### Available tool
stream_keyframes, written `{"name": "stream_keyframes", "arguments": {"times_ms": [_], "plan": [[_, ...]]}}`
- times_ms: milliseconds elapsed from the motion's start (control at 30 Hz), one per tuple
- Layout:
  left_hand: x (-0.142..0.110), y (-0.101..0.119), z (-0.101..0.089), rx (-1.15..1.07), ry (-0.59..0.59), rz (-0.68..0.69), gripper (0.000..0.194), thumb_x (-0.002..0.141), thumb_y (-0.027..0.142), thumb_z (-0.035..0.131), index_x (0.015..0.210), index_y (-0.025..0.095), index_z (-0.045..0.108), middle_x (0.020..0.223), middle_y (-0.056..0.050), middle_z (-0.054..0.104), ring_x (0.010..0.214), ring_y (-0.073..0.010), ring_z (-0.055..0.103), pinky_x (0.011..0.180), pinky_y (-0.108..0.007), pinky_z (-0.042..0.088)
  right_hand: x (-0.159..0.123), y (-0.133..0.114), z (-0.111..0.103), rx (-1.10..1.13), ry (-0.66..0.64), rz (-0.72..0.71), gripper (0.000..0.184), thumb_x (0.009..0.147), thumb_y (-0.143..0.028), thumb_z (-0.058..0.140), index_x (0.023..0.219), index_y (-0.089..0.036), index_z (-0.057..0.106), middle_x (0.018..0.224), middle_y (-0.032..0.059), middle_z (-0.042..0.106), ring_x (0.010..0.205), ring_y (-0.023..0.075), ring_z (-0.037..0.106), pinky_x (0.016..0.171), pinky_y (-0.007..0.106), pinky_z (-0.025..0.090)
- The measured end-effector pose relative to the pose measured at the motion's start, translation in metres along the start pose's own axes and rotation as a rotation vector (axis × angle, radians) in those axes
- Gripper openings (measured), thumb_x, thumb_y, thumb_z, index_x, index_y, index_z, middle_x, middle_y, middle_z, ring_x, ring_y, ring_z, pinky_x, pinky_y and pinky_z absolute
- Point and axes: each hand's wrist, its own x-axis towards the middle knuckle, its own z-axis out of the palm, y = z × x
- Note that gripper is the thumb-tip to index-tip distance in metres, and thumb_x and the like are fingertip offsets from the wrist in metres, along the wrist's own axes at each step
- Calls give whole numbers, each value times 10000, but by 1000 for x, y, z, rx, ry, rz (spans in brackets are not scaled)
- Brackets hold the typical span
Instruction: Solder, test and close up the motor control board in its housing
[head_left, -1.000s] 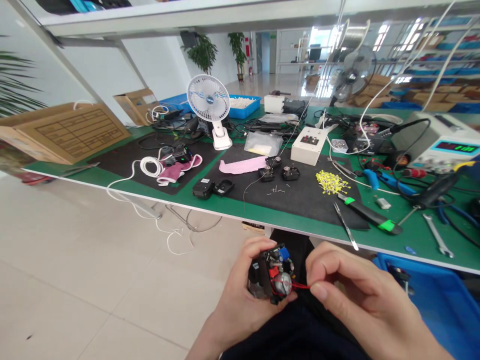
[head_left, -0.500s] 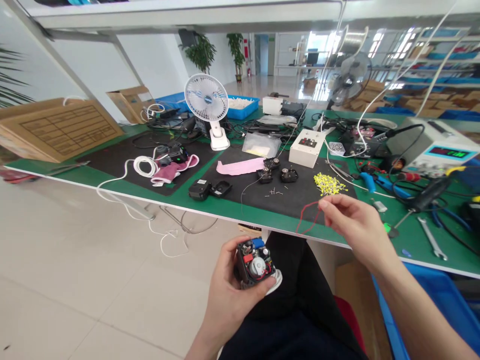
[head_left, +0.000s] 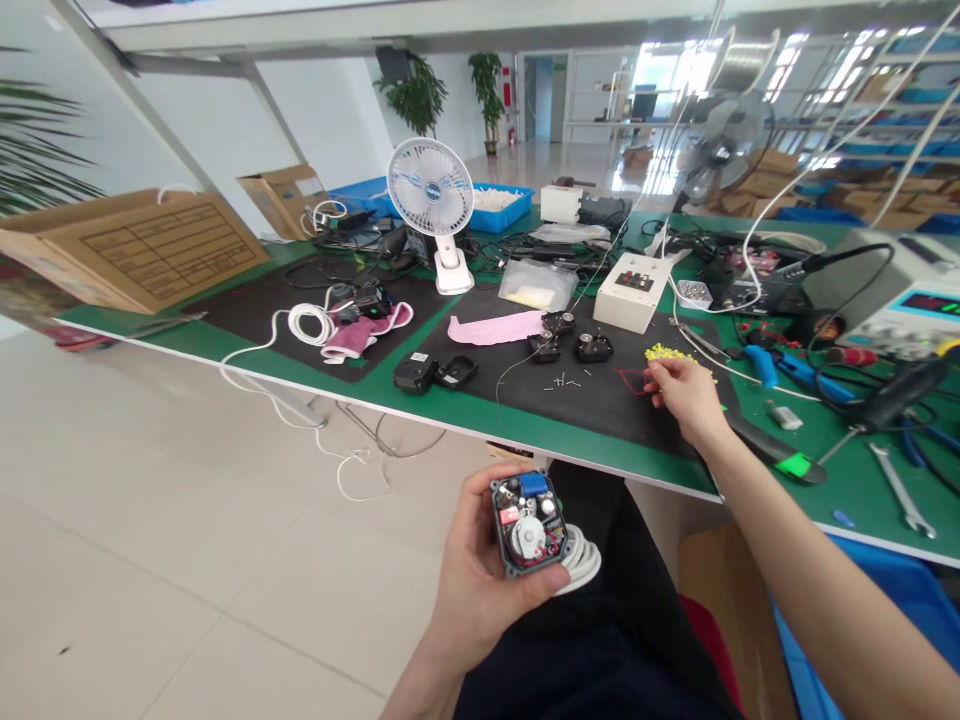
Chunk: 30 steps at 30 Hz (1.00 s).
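Observation:
My left hand (head_left: 480, 570) is closed round a small black open-topped box of electronics (head_left: 529, 525), held over my lap in front of the bench edge. Inside the box show a blue part, a red part and a round silver-white piece. A coil of white cable (head_left: 582, 562) hangs at its right side. Over the dark mat, my right hand (head_left: 686, 398) pinches a thin red wire (head_left: 628, 382), whose loop sticks out to the left of the fingertips. Just behind those fingers lies a pile of small yellow-headed parts (head_left: 667, 353), partly covered by the hand.
Black housings (head_left: 415, 372), a pink strip (head_left: 495, 328) and loose pins (head_left: 561, 381) lie on the bench. A white fan (head_left: 431, 190) and a switch box (head_left: 632, 290) stand behind. To the right are a soldering iron (head_left: 892, 395), a wrench (head_left: 902, 490) and a power supply (head_left: 885, 285).
My right hand has moved forward with the red wire to the yellow-headed pile. My left hand still holds the box, now tilted more toward me. The whole view has shifted slightly.

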Motion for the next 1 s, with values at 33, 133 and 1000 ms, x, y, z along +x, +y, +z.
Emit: {"name": "stream_keyframes", "arguments": {"times_ms": [33,133,1000], "plan": [[0,-1,0,-16,-9,5,805,640,320,1017,1327,312,597,1362,-77,587,1144,-274,680,923,-339,613,-4,4,-2,-27,-4,-12,268,1077,-378,662,1145,-119,663,957,33,663,733,124,644,653,249,582],[1,-3,-1,-48,-28,6,837,611,339,1036,1331,324,610,1324,-54,613,1095,-233,677,888,-286,610,-31,8,-13,-96,-8,-102,318,1020,-383,729,1209,-132,680,1017,61,698,745,146,655,679,285,580],[-2,-7,31,265,-136,159,744,756,236,953,1385,325,567,1384,-88,551,1340,-328,551,1134,-450,474,-217,-78,-29,-184,-296,-606,28,1028,-260,690,1005,-244,684,890,9,659,757,141,627,682,270,499]]}}
